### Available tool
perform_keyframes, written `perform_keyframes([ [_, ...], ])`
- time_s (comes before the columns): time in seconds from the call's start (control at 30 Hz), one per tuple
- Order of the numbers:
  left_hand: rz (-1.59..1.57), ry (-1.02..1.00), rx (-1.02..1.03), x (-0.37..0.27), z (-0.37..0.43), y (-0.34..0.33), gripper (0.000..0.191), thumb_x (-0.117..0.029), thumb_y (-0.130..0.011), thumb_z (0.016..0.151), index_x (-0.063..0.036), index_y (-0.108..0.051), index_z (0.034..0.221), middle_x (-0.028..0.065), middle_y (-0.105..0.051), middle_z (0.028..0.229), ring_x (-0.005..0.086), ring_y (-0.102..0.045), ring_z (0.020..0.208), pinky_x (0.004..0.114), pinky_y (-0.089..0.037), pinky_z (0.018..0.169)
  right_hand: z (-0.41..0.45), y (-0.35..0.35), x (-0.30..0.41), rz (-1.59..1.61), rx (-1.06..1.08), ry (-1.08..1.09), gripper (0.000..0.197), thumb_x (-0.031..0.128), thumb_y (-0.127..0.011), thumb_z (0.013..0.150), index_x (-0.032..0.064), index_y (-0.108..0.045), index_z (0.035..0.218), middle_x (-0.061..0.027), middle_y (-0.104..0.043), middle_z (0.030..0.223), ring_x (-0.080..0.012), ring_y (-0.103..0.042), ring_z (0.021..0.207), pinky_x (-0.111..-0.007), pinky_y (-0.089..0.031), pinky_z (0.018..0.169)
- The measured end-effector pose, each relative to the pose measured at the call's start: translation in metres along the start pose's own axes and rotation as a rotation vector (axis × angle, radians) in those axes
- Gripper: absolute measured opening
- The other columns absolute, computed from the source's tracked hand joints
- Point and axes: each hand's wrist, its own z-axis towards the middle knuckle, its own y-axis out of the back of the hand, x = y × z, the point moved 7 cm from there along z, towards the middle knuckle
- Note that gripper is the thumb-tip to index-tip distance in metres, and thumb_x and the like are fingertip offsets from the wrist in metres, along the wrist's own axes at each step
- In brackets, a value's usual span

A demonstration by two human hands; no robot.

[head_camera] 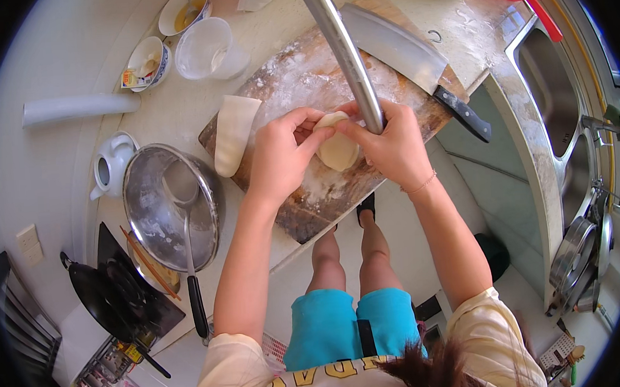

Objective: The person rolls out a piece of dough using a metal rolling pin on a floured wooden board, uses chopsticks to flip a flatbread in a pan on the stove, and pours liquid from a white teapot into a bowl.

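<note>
Between both hands is a flattened piece of pale dough (339,152), its far edge pinched up. My left hand (282,155) grips that edge with thumb and fingers from the left. My right hand (396,143) pinches it from the right. A steel rolling pin (345,53) slants up and away, its near end lodged between my right thumb and forefinger. Below the hands lies a floury wooden cutting board (310,196). A long smooth slab of dough (236,137) overlaps the board's left edge. My fingertips behind the dough are partly hidden.
A cleaver (396,42) lies across the board's far right, its handle overhanging. At left stand a steel bowl (147,225) with a ladle (189,254), a white teapot (111,168) and a plastic tub (202,48). A double sink (548,88) is at right.
</note>
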Motion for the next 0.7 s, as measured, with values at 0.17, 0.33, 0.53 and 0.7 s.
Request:
perform_keyframes([
  [0.17,0.047,0.135,-0.01,0.013,-0.002,0.006,0.018,-0.01,-0.075,0.089,0.004,-0.071,0.1,0.0026,-0.07,0.08,0.0074,-0.061,0.073,0.024,-0.049,0.067,0.001,0.013,-0.007,-0.11,-0.113,-0.031,0.024,0.016,-0.077,0.082,-0.0004,-0.074,0.099,-0.0116,-0.067,0.069,-0.014,-0.064,0.062,-0.033,-0.051,0.062],
  [0.33,0.006,0.105,-0.16,0.014,-0.003,0.01,0.02,-0.011,-0.076,0.088,0.0045,-0.07,0.099,0.0038,-0.07,0.081,0.0081,-0.06,0.07,0.025,-0.049,0.064,-0.003,0.013,-0.005,-0.105,-0.18,-0.009,0.022,0.017,-0.076,0.083,-0.0005,-0.074,0.096,-0.0135,-0.066,0.067,-0.0162,-0.062,0.059,-0.034,-0.05,0.061],
  [0.53,0.321,0.037,-0.291,-0.009,-0.035,0.01,0.022,-0.014,-0.077,0.087,0.0045,-0.066,0.093,0.0088,-0.067,0.075,0.0153,-0.063,0.066,0.03,-0.051,0.063,-0.037,0.018,-0.003,-0.189,-0.295,-0.126,0.024,0.02,-0.078,0.081,-0.0028,-0.072,0.086,-0.0147,-0.065,0.062,-0.021,-0.065,0.056,-0.035,-0.052,0.059],
  [0.7,0.405,0.128,-0.309,0.003,-0.043,-0.01,0.023,-0.016,-0.077,0.087,0.0031,-0.063,0.087,0.013,-0.067,0.075,0.0235,-0.065,0.065,0.036,-0.052,0.064,-0.038,-0.001,-0.01,-0.189,-0.26,-0.205,0.028,0.02,-0.08,0.079,-0.0043,-0.067,0.077,-0.0143,-0.066,0.063,-0.0219,-0.066,0.057,-0.035,-0.053,0.06],
])
